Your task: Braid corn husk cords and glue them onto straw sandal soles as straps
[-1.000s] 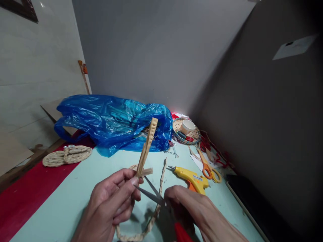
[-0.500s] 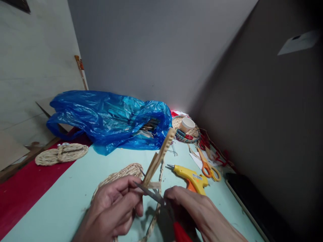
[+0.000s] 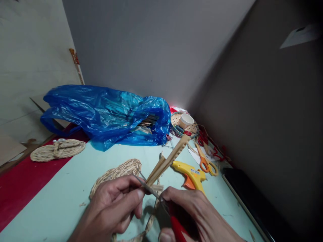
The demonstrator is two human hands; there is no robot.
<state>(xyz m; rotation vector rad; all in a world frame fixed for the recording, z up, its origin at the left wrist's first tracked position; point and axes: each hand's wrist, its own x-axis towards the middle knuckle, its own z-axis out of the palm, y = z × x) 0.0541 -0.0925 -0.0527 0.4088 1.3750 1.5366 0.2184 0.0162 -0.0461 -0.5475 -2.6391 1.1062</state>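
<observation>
Pinched in my left hand (image 3: 118,201) is the lower end of a dried, tan fibre strip (image 3: 169,162), which leans up and to the right. My right hand (image 3: 191,208) is closed around the red handles of scissors (image 3: 178,228). The scissor blades lie across the strip close to my left fingertips. Behind my left hand a woven straw sole (image 3: 114,174) rests on the table, partly covered by the hand. A braided straw cord (image 3: 148,225) hangs or lies below the hands; where it ends is hidden.
A yellow glue gun (image 3: 190,173) and orange-handled scissors (image 3: 204,161) lie to the right, beside a dark flat device (image 3: 242,198). At the back are a blue plastic bag (image 3: 106,114) and a woven basket (image 3: 193,131) with a white cup. A finished-looking straw slipper (image 3: 58,149) sits left.
The fibre strip has tilted further right, its tip now lower. The scissor blades have closed in on its base near my left fingers. The camera view has shifted slightly.
</observation>
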